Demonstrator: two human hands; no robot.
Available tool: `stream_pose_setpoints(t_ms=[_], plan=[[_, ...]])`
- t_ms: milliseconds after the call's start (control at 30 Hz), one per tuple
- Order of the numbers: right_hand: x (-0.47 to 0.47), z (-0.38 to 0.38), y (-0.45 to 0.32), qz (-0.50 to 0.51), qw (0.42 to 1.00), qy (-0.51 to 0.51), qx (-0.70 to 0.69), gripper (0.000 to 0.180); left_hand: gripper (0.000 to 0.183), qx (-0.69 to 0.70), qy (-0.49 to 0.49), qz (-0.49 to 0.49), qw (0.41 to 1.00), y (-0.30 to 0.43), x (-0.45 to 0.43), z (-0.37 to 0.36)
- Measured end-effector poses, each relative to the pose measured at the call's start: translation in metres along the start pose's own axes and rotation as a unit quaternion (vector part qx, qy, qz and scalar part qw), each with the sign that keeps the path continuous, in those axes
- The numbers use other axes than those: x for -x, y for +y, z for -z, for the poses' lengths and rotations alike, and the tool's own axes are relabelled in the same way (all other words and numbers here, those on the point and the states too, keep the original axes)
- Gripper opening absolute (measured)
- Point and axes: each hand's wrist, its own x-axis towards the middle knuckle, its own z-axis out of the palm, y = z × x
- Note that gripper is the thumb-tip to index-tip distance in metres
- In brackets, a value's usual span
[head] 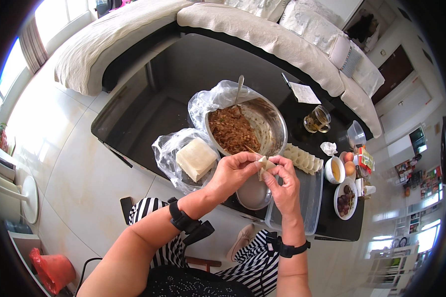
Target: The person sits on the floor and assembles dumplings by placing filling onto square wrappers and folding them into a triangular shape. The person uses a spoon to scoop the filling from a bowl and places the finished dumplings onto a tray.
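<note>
My left hand (235,171) and my right hand (285,182) pinch a partly folded dough wrapper (263,167) between their fingertips. A thin wooden stick (249,149) pokes out beside the left fingers; its grip is hidden. Just beyond is a large steel bowl (277,124) of brown minced filling (232,130), with a metal spoon (240,87) standing in it. Left of my left hand, a stack of square wrappers (195,157) rests on a clear plastic bag (162,148). Below the hands sits a small bowl of cloudy liquid (253,195). Folded wontons (303,159) line the far end of a clear plastic tray (301,202).
On the black glass table (197,55) stand a glass mug (317,119), a white bowl of yellow liquid (334,170), a dish of grapes (345,203), peaches (349,163) and crumpled tissue (328,148). Paper (304,92) and a pen (286,80) lie farther back. A covered sofa (260,35) borders the table.
</note>
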Motion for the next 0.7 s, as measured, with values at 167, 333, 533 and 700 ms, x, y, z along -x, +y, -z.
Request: stream_pose_setpoints(t_ms=[167, 333, 533, 700], plan=[[0.002, 0.008, 0.007, -0.053, 0.997, -0.004, -0.054, 0.019, 0.019, -0.241, -0.002, -0.285, 0.928, -0.004, -0.001, -0.001], [0.004, 0.01, 0.002, -0.158, 0.952, 0.002, -0.263, 0.021, 0.024, -0.325, -0.019, -0.405, 0.855, -0.005, 0.0, -0.004], [0.004, 0.015, 0.002, -0.201, 0.913, 0.015, -0.355, 0.021, 0.03, -0.373, -0.021, -0.458, 0.807, -0.002, 0.0, -0.007], [0.005, 0.021, 0.002, -0.18, 0.93, -0.021, -0.32, 0.022, 0.033, -0.359, -0.032, -0.457, 0.813, 0.003, 0.004, -0.007]])
